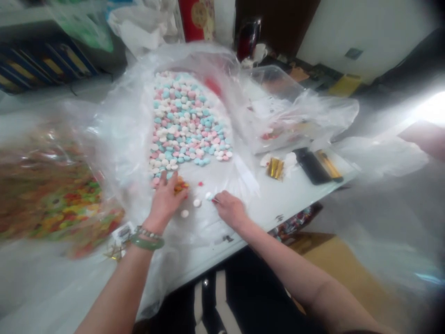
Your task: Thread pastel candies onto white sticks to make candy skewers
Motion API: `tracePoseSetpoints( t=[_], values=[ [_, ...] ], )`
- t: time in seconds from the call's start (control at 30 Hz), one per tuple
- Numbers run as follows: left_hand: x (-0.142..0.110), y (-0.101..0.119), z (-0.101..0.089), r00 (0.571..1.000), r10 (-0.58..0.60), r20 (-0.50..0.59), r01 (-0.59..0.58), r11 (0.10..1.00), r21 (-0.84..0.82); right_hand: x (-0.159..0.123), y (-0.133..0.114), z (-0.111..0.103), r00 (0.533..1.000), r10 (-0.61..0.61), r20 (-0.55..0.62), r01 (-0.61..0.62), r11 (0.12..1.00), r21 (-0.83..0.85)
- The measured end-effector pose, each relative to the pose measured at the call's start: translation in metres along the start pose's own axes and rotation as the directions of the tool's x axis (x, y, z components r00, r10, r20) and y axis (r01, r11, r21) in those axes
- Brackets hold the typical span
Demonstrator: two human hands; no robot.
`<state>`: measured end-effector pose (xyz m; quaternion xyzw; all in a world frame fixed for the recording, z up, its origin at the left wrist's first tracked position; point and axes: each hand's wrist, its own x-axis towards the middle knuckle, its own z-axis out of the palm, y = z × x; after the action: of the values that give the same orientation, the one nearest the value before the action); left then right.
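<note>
A big clear plastic bag (132, 120) lies open on the white table (295, 195), holding a heap of small round pastel candies (184, 120) in pink, blue and white. My left hand (167, 197), with a green bangle on the wrist, rests at the near edge of the heap, its fingers curled over some orange and yellow sweets (181, 185). My right hand (229, 208) is beside it, fingers pinched at a white candy (208, 196). Two loose white candies (190, 208) lie between the hands.
A bag of red, orange and green sweets (59, 195) lies at the left. To the right are gold-wrapped pieces (275, 168), a black flat object (312, 166) and more clear bags (299, 111). The table edge runs just under my wrists.
</note>
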<state>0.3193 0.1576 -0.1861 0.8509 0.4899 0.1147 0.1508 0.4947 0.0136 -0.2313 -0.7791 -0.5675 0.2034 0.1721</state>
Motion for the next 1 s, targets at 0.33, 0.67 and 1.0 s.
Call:
tracePoseSetpoints(
  t=[0.33, 0.67, 1.0],
  values=[
    [-0.083, 0.009, 0.020, 0.997, 0.035, 0.067, -0.043, 0.992, 0.121, 0.001, -0.025, -0.012, 0.990, -0.056, 0.129, 0.032, 0.983, 0.180],
    [-0.081, -0.011, 0.015, 0.972, -0.229, 0.046, 0.233, 0.934, -0.271, -0.004, -0.009, -0.014, 0.988, 0.126, 0.095, -0.156, 0.871, 0.466],
    [-0.084, 0.005, 0.038, 0.997, 0.048, 0.065, -0.035, 0.982, -0.184, -0.024, -0.007, -0.010, 0.964, 0.215, 0.159, -0.266, 0.713, 0.649]
  ],
)
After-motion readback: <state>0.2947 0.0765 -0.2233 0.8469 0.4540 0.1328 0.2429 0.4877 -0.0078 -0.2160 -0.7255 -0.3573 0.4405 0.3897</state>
